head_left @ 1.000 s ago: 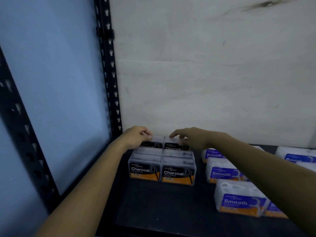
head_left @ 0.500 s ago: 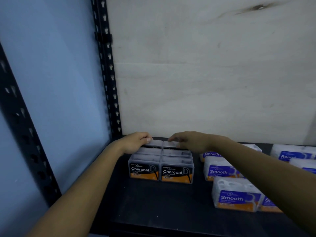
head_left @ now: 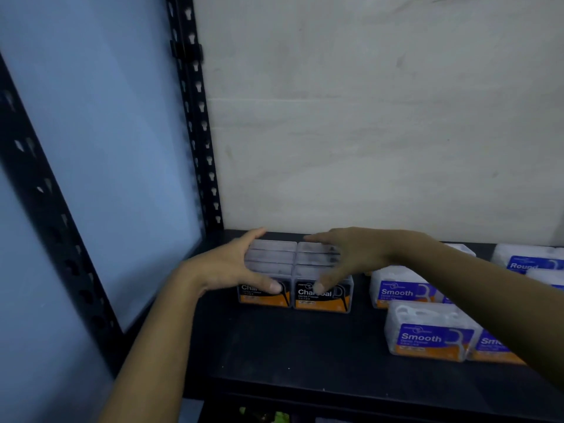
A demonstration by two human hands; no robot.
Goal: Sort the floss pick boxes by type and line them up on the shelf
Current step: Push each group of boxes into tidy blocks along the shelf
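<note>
At the shelf's (head_left: 305,346) back-left corner, our left hand (head_left: 225,267) and right hand (head_left: 351,257) — lately pinching the rear Charcoal boxes (head_left: 293,270) — now bracket the block open-palmed, squaring it.

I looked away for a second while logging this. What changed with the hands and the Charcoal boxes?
Both hands came forward from the back row: the left hand and right hand now spread open over the Charcoal boxes, thumbs on the front labels. The rear boxes now sit level with the others. The Smooth boxes look unmoved.

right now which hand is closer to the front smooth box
Right. The right hand rests on the Charcoal boxes, its forearm passing just above the front Smooth box; the left hand is farther left.
</note>
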